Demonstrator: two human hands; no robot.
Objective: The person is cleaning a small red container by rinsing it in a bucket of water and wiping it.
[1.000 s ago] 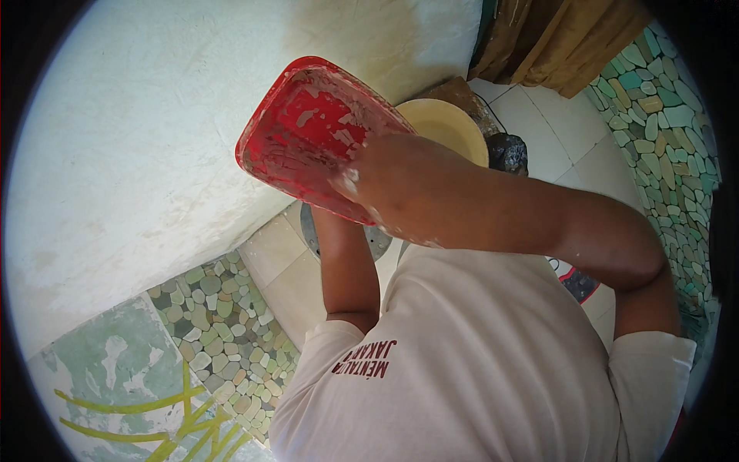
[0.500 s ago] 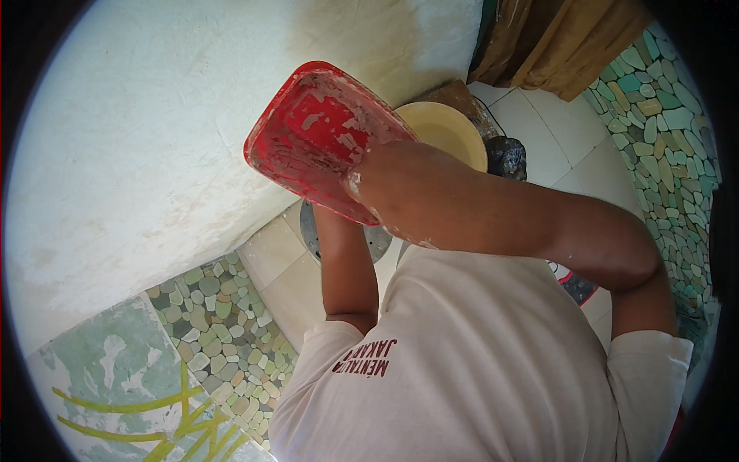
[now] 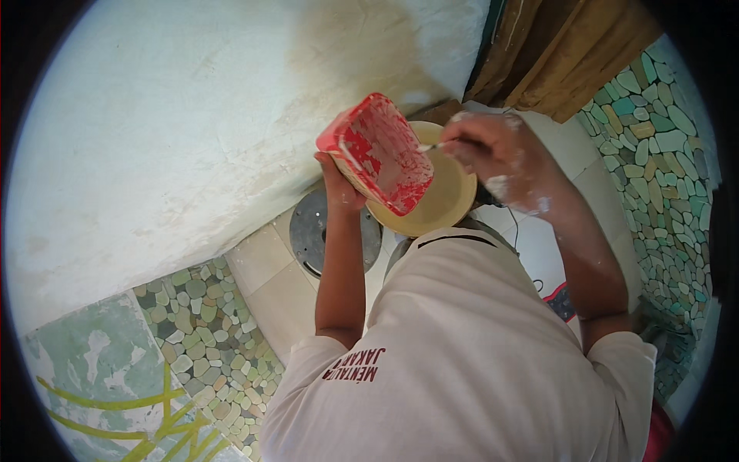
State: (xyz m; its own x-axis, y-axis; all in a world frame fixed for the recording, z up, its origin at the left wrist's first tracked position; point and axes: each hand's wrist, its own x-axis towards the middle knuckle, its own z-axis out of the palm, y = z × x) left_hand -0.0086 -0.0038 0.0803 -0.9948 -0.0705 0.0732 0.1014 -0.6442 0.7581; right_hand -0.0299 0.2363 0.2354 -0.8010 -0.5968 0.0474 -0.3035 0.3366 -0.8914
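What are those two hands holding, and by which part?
The left hand holds a red, rounded-rectangular, plastic-looking container by its outer side. The right hand grips a slim, pale-tipped tool behind its tip; the gripped end is hidden.

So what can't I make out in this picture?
In the head view:
Left hand: most fingers hidden behind the red container.
Small tool: its handle end hidden inside the right hand.
Yellow basin: partly covered by the red container.
Brown cloth: top cut off by the upper edge.

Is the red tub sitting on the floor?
No, the left hand holds the red tub up, tilted with its open side toward the right hand.
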